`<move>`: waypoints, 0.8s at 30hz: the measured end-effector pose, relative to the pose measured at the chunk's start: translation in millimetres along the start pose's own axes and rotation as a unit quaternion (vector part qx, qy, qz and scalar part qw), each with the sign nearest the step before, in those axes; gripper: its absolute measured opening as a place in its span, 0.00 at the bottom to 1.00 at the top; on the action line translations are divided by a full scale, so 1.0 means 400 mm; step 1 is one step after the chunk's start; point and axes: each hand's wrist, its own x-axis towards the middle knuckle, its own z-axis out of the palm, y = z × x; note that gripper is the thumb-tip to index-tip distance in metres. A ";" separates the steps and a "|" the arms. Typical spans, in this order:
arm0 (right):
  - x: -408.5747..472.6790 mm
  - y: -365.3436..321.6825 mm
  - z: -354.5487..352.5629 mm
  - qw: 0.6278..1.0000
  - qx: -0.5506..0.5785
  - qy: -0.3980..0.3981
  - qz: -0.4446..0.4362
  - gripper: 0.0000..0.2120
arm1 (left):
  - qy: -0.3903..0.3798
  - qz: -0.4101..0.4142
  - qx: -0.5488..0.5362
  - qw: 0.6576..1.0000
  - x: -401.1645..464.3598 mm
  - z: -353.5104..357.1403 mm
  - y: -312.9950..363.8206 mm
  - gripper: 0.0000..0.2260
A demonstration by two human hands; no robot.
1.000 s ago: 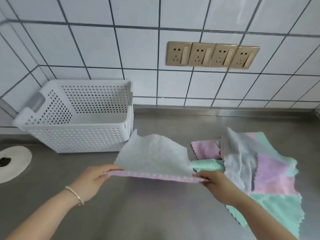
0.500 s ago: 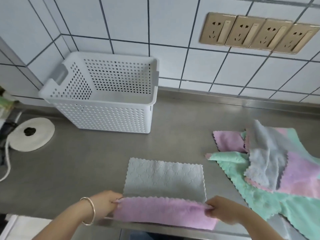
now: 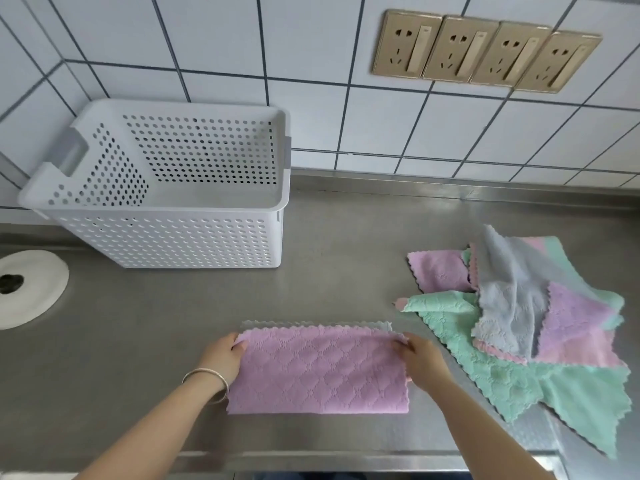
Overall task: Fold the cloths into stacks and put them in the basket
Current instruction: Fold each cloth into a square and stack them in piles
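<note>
**Currently: Folded Cloth Held at Both Ends on the Desk**

Currently, the pink cloth (image 3: 317, 370) lies folded in half on the steel desk (image 3: 138, 341), pink face up; a narrow grey scalloped edge of its lower layer shows along the far side. The left hand (image 3: 223, 356) pinches the cloth's far left corner, fingers (image 3: 239, 342) curled over the edge; the right hand (image 3: 420, 362) pinches the far right corner in the same manner, fingers curled onto the fabric. A metal bangle (image 3: 207, 384) sits on the left wrist.

The white perforated basket (image 3: 166, 233) stands upright at the back left of the desk, against the tiled wall (image 3: 311, 109), well apart from the folded cloth; no cloth is visible inside it. The pile of unfolded cloths (image 3: 540, 327), in green, pink, purple and grey, lies loosely overlapped to the right, its nearest green edge just beside the right hand. A white round disc (image 3: 34, 289) with a dark centre hole sits at the left edge; four gold wall sockets (image 3: 485, 51) are mounted on the wall above.
</note>
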 end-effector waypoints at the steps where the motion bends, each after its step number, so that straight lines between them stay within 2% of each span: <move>1: 0.001 -0.005 0.002 1.000 -0.004 0.010 -0.008 0.10 | 0.008 -0.002 0.005 1.000 0.005 0.003 -0.003 0.16; 6: 0.022 -0.013 0.014 0.999 -0.028 0.033 -0.021 0.10 | 0.017 -0.014 0.007 1.000 0.019 0.014 -0.002 0.18; 24: 0.040 -0.032 0.036 0.993 -0.066 0.086 0.044 0.16 | 0.073 -0.046 0.029 0.996 0.074 0.036 -0.012 0.15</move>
